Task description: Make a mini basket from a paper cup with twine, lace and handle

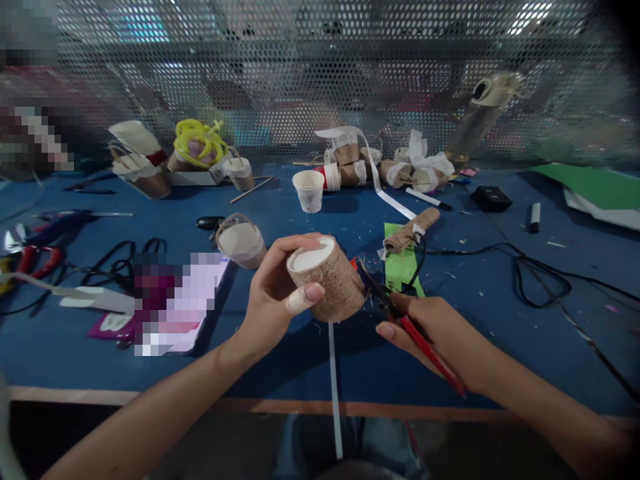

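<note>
My left hand [273,293] is wrapped around a paper cup covered in brown burlap [337,287], tilted with its white end up toward me. A pale wrap covers that thumb. From beneath the cup a narrow white strip [334,387] hangs past the table edge. My right hand [435,333] grips a red-handled tool [425,347] with dark pointed jaws, like pliers or snips. Its jaws are spread beside the cup's right edge; whether they touch it I cannot tell. Behind the cup lie a green strip [400,270] and a brown burlap roll [413,230].
A white cup [309,192] and a fabric-wrapped cup [243,243] stand beyond my left hand. A phone [210,287], a glue gun [60,227] and red-handled pliers [43,260] lie left. Black cable [540,280] loops at right. A perforated metal screen [280,80] backs the blue table.
</note>
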`<state>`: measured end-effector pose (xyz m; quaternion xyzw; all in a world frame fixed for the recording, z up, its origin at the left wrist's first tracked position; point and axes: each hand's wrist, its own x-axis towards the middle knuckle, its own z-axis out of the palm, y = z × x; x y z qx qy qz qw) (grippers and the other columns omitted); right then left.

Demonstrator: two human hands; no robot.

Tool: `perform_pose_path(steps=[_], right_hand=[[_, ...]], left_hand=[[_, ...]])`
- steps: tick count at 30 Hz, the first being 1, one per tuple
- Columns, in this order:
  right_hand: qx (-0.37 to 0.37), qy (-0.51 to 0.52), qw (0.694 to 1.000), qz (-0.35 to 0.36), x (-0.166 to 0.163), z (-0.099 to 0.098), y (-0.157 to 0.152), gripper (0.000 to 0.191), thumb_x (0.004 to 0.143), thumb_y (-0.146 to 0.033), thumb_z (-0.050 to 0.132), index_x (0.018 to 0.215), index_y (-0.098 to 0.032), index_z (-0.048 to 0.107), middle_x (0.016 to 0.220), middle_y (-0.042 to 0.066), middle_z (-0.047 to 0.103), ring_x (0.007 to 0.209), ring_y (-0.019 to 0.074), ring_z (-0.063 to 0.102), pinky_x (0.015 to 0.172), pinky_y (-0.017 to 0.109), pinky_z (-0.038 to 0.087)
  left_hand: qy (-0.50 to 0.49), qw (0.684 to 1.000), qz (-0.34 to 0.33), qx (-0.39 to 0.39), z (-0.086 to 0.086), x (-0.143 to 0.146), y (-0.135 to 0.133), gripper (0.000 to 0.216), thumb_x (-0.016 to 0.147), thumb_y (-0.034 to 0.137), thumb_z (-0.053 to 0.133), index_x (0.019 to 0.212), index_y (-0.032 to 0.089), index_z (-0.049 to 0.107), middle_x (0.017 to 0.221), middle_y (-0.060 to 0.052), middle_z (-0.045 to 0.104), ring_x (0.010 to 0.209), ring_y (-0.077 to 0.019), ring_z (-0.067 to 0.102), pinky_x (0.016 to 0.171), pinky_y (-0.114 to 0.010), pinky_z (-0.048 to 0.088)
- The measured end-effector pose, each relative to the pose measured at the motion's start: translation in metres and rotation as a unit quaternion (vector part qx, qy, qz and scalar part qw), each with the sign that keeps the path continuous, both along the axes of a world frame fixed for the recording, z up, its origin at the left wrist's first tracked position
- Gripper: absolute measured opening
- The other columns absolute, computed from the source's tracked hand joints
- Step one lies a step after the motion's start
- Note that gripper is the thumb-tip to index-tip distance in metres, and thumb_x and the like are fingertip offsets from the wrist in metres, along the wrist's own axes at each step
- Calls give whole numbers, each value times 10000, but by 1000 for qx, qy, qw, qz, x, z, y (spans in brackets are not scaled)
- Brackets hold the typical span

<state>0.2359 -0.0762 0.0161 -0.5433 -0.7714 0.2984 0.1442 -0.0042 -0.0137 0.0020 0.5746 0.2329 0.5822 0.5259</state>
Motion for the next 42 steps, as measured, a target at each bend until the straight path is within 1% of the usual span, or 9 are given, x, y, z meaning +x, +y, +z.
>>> perform_pose_path(steps=[9, 13, 19, 22, 26, 30, 33, 38, 42], right_hand=[[85, -143, 980, -110, 57, 7, -15, 434, 901, -659, 543, 825, -232, 564, 694, 33, 649, 585, 206, 620, 542, 296, 424], [69, -93, 982, -149, 77, 1, -12, 454, 931, -639, 495, 894, -210, 637, 862, 111, 713, 773, 284, 690, 679, 379, 513], [157, 6, 946, -285, 93, 4, -6, 417, 975, -592, 433, 897, -234, 631, 983, 117, 726, 921, 315, 703, 813, 431, 517], [171, -92, 923, -333, 98, 10, -3, 402, 884, -632, 584, 916, -231, 607, 982, 137, 713, 873, 341, 695, 797, 465, 497], [121, -182, 940, -263, 107, 4, 2, 348, 885, -527, 635, 1068, -231, 629, 1063, 124, 708, 836, 295, 705, 700, 401, 512], [244, -255, 906, -232, 97, -1, 0, 260, 947, -444, 553, 1045, -229, 660, 1062, 105, 717, 908, 329, 700, 667, 403, 502], [336, -184, 914, -137, 68, 3, -6, 181, 998, -322, 522, 1043, -210, 656, 1014, 74, 717, 930, 251, 692, 785, 373, 520], [297, -116, 942, 108, 4, -10, 2, 230, 1019, -164, 445, 1144, -131, 635, 1122, 115, 698, 1076, 238, 647, 936, 365, 527], [280, -193, 934, 109, -24, -25, 24, 327, 983, -107, 465, 1287, -73, 582, 1235, 169, 649, 1128, 295, 597, 888, 409, 542]], left_hand=[[-35, 980, -12, -196, 5, -2, 8, 335, 842, 448, 712, 1120, 265, 684, 1203, -63, 668, 1076, -267, 623, 854, -365, 567], [-35, 978, -26, -205, 3, -2, 8, 343, 832, 423, 726, 1119, 239, 688, 1188, -78, 672, 1053, -251, 621, 844, -338, 559], [-38, 980, -38, -192, 4, -2, 8, 328, 837, 406, 721, 1112, 231, 688, 1127, -78, 682, 1007, -240, 634, 818, -329, 560], [-41, 979, -33, -195, 4, -2, 9, 307, 850, 409, 705, 1107, 242, 695, 1154, -72, 691, 1006, -247, 644, 819, -343, 571], [-62, 977, -37, -199, 5, -1, 10, 320, 891, 432, 646, 1124, 222, 707, 1195, -79, 702, 1043, -264, 655, 866, -364, 578], [-83, 973, -40, -211, 6, 0, 9, 361, 930, 434, 601, 1148, 167, 711, 1187, -103, 708, 1115, -275, 650, 892, -338, 574], [-97, 970, -47, -220, 8, 1, 8, 373, 934, 436, 598, 1143, 153, 720, 1181, -112, 711, 1070, -272, 670, 870, -341, 587], [-118, 964, -42, -234, 12, 2, 10, 347, 951, 410, 565, 1099, 149, 739, 1132, -111, 738, 955, -229, 696, 807, -302, 596], [-147, 960, -36, -238, 15, 1, 12, 319, 930, 407, 571, 1035, 152, 730, 1045, -118, 766, 904, -225, 711, 795, -304, 584]])
